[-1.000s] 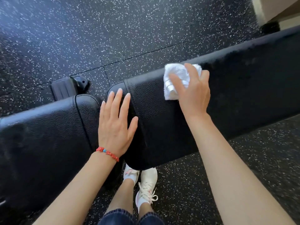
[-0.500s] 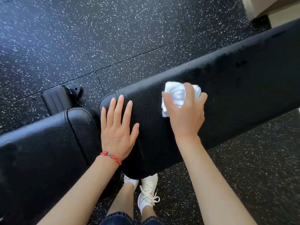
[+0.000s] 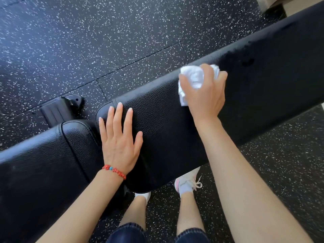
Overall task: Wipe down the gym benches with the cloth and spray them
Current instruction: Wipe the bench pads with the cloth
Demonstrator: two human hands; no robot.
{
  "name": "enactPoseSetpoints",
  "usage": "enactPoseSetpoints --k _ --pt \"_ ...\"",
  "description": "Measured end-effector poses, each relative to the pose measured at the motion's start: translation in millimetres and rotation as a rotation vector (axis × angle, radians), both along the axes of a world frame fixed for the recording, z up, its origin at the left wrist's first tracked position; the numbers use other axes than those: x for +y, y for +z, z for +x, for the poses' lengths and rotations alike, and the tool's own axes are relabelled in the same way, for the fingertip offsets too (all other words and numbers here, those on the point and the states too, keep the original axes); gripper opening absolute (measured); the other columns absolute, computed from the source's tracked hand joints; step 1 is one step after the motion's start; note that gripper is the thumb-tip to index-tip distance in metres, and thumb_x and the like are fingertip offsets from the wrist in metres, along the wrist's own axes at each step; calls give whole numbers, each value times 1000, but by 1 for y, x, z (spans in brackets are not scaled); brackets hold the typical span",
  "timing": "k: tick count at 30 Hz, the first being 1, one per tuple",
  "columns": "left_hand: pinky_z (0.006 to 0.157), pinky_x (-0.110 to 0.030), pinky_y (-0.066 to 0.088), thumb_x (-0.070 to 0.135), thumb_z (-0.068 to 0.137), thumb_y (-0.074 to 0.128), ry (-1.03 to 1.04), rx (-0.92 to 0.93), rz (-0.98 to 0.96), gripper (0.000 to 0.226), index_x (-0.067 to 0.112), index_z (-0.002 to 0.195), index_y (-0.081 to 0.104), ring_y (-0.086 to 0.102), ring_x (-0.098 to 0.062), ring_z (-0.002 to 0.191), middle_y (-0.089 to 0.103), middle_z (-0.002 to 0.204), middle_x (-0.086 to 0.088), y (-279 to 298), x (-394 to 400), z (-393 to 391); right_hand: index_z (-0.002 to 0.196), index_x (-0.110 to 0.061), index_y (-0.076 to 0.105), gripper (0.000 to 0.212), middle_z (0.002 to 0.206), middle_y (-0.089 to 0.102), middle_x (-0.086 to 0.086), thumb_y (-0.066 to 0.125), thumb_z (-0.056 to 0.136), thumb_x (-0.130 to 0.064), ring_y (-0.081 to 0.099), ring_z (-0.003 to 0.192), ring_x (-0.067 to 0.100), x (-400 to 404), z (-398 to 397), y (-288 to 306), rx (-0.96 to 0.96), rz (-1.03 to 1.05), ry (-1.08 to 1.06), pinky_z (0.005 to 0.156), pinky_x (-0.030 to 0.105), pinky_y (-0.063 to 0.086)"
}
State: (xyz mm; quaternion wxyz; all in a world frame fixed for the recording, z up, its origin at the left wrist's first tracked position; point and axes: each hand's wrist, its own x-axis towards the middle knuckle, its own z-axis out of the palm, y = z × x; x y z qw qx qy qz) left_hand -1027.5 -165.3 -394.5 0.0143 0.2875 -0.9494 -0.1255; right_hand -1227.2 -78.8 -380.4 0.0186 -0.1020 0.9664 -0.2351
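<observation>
The cloth point(image 3: 196, 79) is lying bunched on the long pad point(image 3: 263, 81) of the worktop, near its far edge, and the right hand point(image 3: 205, 92) is pressing down on it with fingers point(image 3: 206, 72) curled over the wad, clamped on it. The left hand point(image 3: 121, 142) is resting flat on the same pad's near end, beside the gap to the seat pad point(image 3: 35, 169), fingers straight and spread, holding nothing. To my eye the wiping step is under way on the back pad; a darker, damp-looking patch is showing just past the cloth toward the far right. No spray bottle is showing anywhere in view. The next move, I'd judge, is calling for the cloth to be pushed along into that patch, keeping pressure even, while the flat hand is steadying the person. Below, the speckled floor point(image 3: 122, 41) and white shoes point(image 3: 187, 181) are showing.
</observation>
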Motion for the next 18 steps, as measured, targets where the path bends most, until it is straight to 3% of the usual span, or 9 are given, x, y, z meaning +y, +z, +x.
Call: enactPoseSetpoints --k 5,8,13,18 --pt "112 -53 8 34 89 41 -78 4 -3 56 6 138 39 21 -36 137 32 147 -21 8 13 -22 118 -23 54 56 104 44 11 62 72 -54 51 85 28 69 62 2 -128 -7 81 62 31 40" --pt "112 -52 9 34 89 40 -114 -22 8 56 8 138 39 23 -36 137 32 147 -18 10 27 -36 111 -18 61 56 95 48 12 61 68 -55 54 77 29 107 101 9 -183 45 108 57 36 49" --pt "111 -54 13 35 89 38 -118 -90 -14 57 7 139 39 27 -36 136 33 147 -18 4 41 -44 100 -10 68 53 85 54 15 63 69 -53 55 68 29 113 74 5 -33 44 308 51 30 47" --pt "111 -53 13 34 88 39 -103 -58 -23 57 7 138 40 24 -35 136 34 146 -19 2 41 -44 113 -21 58 57 103 47 13 62 68 -56 51 84 28 110 -1 -1 -54 10 -102 63 36 46"
